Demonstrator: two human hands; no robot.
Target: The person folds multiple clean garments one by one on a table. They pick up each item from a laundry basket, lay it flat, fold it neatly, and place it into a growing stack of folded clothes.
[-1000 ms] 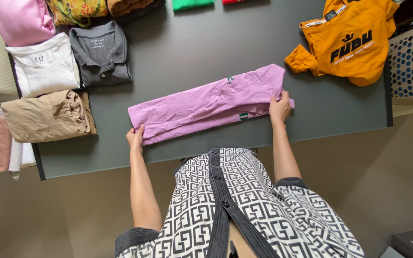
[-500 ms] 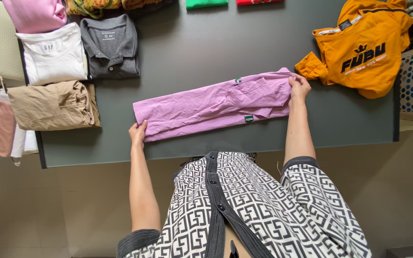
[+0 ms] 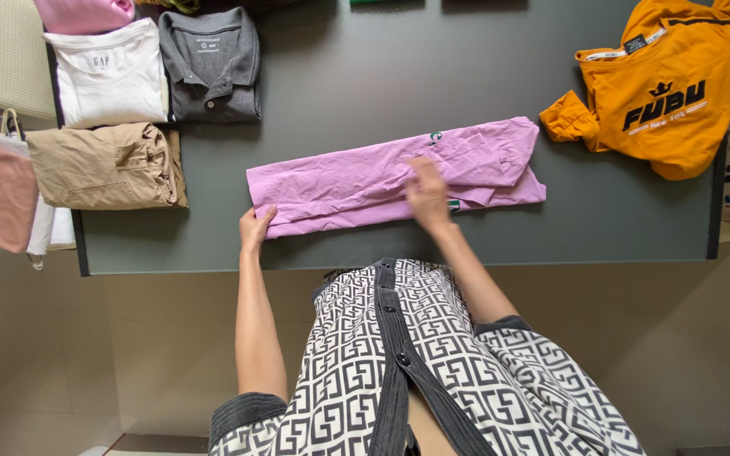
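head view, garment: purple shirt folded into a long strip, lying flat mid-tabletop, near the front edge.
head view, long axis: runs left–right across the person, right end tilted slightly away; collar end w/ small green tag at right.
head view, left hand: at the strip's left end, fingers lying on the corner by the near edge; looks flat rather than pinching, but can't tell for sure.
head view, right hand: motion-blurred, over the strip's middle, palm down, fingers spread, on or just above the cloth; nothing pinched as far as I can see.
head view, key relation: strip spans between both hands; left end under left hand, free right end lies further right of the right hand, so right hand is nearer to it.
head view, around: orange tee unfolded at far right, apart from strip; folded grey polo, white tee, tan garment stacked at left.
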